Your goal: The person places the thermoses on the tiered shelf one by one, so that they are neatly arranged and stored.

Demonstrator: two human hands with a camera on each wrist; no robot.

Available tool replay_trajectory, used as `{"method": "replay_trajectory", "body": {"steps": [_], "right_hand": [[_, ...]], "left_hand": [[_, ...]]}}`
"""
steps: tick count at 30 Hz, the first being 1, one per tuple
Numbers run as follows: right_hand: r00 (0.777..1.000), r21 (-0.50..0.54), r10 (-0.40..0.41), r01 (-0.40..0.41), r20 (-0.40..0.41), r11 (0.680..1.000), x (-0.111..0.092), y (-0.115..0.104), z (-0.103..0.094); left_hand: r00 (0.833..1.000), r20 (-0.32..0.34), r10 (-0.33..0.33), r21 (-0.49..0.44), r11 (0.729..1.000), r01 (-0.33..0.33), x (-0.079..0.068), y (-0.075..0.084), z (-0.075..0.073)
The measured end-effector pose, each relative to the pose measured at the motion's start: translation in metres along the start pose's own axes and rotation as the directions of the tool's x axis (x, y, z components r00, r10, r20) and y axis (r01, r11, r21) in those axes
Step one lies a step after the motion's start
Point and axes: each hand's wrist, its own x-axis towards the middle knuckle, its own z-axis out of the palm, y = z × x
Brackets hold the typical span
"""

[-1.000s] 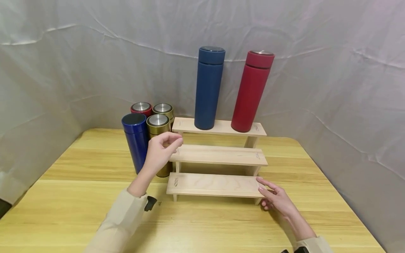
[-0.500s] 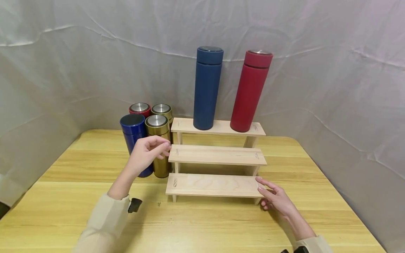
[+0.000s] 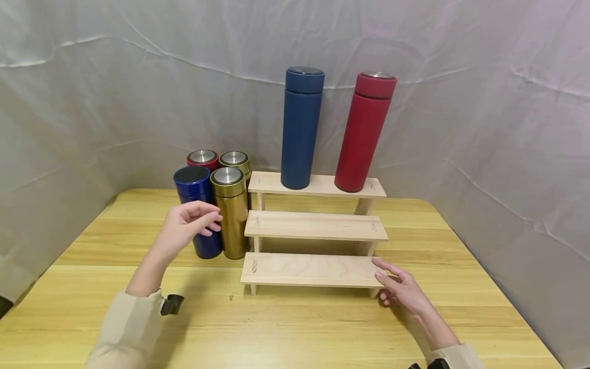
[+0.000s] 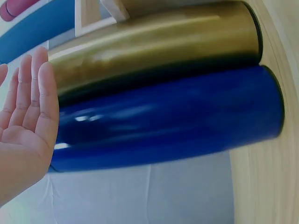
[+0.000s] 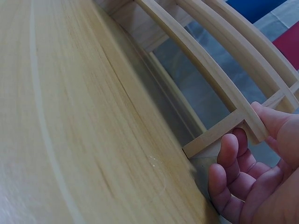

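Note:
My left hand (image 3: 186,228) hovers, fingers relaxed and holding nothing, in front of a glossy blue thermos bottle (image 3: 208,248). Right of that bottle a gold thermos bottle (image 3: 234,220) stands upright; both loom large in the left wrist view. At the lower right, my right hand (image 3: 404,289) grips the right end of the lowest step of a three-tier wooden display stand (image 3: 313,269). In the right wrist view its thumb lies on the step's edge, with the other fingers curled beneath, by the leg. A matte blue bottle (image 3: 301,133) and a matte red bottle (image 3: 366,136) stand on the top tier.
Behind the front pair are a red bottle (image 3: 203,157) and another gold bottle (image 3: 235,158), mostly hidden. All four stand close to the stand's left side on the wooden table (image 3: 286,333). Grey cloth (image 3: 138,102) hangs round the back and sides.
My left hand has moved left and slightly down, away from the stand's middle step, uncovering the front gold bottle. My right hand keeps its place on the lowest step.

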Motion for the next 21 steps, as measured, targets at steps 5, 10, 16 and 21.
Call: {"method": "replay_trajectory", "body": {"steps": [5, 10, 16, 21], "right_hand": [[1.0, -0.006, 0.017, -0.017, -0.022, 1.0, 0.0, 0.0, 0.001], [1.0, 0.01, 0.007, -0.007, -0.011, 1.0, 0.0, 0.0, 0.001], [0.999, 0.036, -0.032, 0.031, 0.031, 0.999, -0.001, 0.0, 0.001], [0.999, 0.028, -0.026, 0.025, 0.025, 0.999, -0.002, -0.001, 0.001]], "left_hand": [[1.0, -0.024, 0.013, -0.075, 0.997, -0.014, -0.006, -0.002, -0.013], [0.996, -0.036, 0.086, -0.153, 0.984, -0.09, -0.007, -0.032, -0.036], [0.987, -0.043, 0.153, -0.202, 0.966, -0.159, -0.004, -0.086, -0.069], [0.978, -0.187, 0.097, -0.171, 0.977, -0.129, -0.015, -0.033, -0.055]]}}
